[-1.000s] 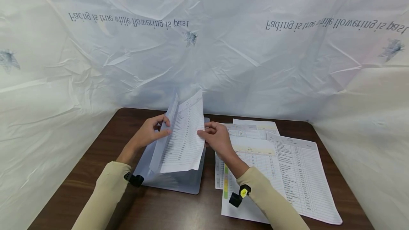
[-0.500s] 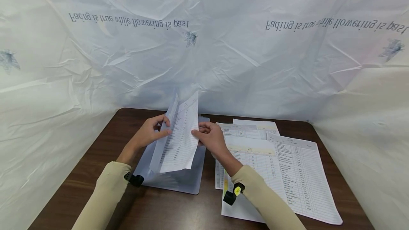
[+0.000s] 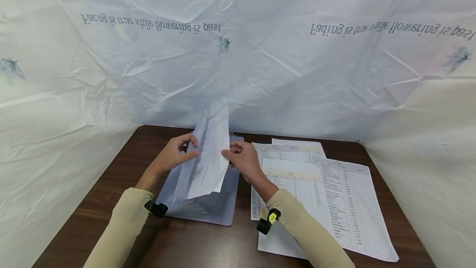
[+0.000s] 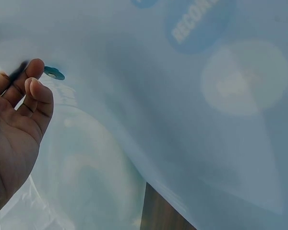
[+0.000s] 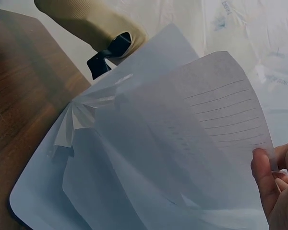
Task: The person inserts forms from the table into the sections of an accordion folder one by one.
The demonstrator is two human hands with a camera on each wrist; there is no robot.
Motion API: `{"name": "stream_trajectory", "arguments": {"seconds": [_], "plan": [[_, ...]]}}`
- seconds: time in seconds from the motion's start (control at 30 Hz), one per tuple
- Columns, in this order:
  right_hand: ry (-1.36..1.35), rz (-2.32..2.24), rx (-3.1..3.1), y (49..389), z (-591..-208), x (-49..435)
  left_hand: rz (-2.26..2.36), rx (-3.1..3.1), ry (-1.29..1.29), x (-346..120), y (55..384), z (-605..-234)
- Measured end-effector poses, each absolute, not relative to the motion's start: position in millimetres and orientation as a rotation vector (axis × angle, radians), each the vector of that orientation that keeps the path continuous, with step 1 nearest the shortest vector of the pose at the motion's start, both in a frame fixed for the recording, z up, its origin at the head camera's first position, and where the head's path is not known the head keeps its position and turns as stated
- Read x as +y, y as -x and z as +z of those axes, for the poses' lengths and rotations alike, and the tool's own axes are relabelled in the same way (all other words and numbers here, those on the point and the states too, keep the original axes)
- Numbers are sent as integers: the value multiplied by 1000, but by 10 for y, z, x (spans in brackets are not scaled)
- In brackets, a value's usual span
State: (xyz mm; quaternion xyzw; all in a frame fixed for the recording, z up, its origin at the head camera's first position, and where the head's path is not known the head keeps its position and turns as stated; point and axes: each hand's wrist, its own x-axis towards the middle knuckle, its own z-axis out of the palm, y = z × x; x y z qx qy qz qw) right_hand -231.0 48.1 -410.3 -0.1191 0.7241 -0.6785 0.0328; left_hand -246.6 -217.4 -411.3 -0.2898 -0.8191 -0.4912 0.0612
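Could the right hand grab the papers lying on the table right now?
Probably, after letting go: the right hand pinches a printed sheet, but the loose papers lie close by, with just its own arm above them.

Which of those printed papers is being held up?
The white printed paper above the bluish plastic folder: the right hand pinches it. The other white papers lie on the brown wooden table.

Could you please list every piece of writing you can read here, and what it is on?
"Fading is true while flowering is past": white backdrop, right side, letters flipped.
"is true while flowering is past": same backdrop, left side, also flipped; first word unclear.
"RECO": folder cover; remaining letters unclear.
Held paper, loose sheets: print too small to read.
Yellow wrist tag: mark too small to read.
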Motion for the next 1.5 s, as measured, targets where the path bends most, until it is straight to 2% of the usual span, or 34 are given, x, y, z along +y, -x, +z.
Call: {"name": "stream_trajectory", "arguments": {"seconds": [0.8, 1.5], "plan": [[317, -2066, 2166, 2352, -4106, 398, -1468, -2480, 881, -2175, 2459, -4096], [391, -1922, 2306, 2388, -4109, 328, -1493, -2475, 906, -2164, 2469, -4098]]}}
